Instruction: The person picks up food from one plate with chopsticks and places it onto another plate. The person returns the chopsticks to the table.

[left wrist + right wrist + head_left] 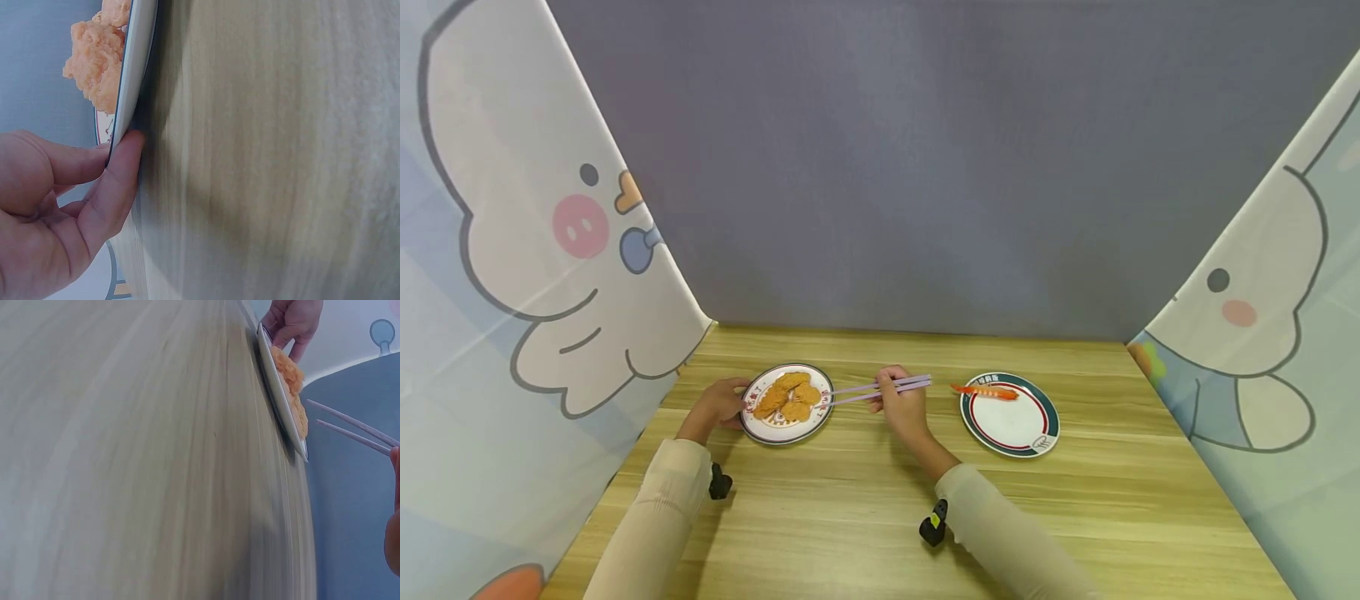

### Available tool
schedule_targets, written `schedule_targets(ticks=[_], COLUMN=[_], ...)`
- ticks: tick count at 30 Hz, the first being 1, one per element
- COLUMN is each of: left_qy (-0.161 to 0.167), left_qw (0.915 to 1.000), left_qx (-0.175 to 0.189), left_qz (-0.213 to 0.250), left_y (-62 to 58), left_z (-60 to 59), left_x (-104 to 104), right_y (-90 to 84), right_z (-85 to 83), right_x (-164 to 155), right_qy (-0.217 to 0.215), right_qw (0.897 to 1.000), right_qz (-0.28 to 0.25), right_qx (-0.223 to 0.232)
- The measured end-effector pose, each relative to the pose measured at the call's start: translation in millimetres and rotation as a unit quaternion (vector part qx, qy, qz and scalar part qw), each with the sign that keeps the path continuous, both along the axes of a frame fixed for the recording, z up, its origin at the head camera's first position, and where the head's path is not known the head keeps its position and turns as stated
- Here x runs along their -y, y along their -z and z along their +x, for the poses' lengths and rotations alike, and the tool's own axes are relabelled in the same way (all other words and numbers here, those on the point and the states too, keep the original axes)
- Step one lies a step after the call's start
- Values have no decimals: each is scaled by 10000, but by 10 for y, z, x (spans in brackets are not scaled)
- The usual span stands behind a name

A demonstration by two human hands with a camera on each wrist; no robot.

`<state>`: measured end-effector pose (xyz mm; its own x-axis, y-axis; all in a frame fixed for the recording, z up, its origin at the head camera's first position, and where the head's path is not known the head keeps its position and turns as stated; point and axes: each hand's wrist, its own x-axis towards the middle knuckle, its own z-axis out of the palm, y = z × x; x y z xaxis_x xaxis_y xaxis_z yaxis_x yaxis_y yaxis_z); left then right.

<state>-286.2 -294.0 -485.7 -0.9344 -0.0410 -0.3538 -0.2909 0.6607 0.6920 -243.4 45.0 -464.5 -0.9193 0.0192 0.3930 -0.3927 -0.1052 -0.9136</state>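
My left hand [724, 402] pinches the left rim of a white plate [772, 434] with a dark edge, thumb above and fingers beneath, as the left wrist view shows. Several pieces of fried chicken [791, 397] lie on it. In my right hand [901, 403] is a pair of lilac chopsticks [880, 388], held between thumb and fingers. Their tips are slightly apart and overlap the plate's right rim in the head view; in the right wrist view the chopsticks [359, 429] point toward the chicken, with nothing between them.
To the right of my right hand stands a second plate [1009, 427] with a green rim and red ring. An orange-red shrimp [987, 392] lies across its upper left edge. A grey panel [895, 167] backs the wooden table [827, 517], with cartoon-printed sheets at both sides.
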Motion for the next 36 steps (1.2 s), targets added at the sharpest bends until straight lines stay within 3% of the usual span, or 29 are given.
schedule_targets(ticks=[16, 19, 23, 29, 36], left_qy=[61, 83, 55, 30, 29], left_qw=[10000, 10000, 10000, 10000, 10000], left_qx=[19, 18, 26, 53, 5], left_qz=[-27, 23, 9, 2, 7], left_y=[-28, -38, -37, -30, -33], left_z=[10, 17, 8, -1, 24], left_x=[-19, -23, -21, -24, -25], right_y=[56, 186, 374, 425, 419], right_z=[57, -7, -101, -91, -71], right_x=[228, 286, 351, 381, 411], right_qy=[-240, -236, -227, -335, -416], right_qw=[9993, 9993, 9997, 9983, 9990], right_qz=[-113, -92, -64, -83, 16], right_qx=[262, 266, -22, -468, 131])
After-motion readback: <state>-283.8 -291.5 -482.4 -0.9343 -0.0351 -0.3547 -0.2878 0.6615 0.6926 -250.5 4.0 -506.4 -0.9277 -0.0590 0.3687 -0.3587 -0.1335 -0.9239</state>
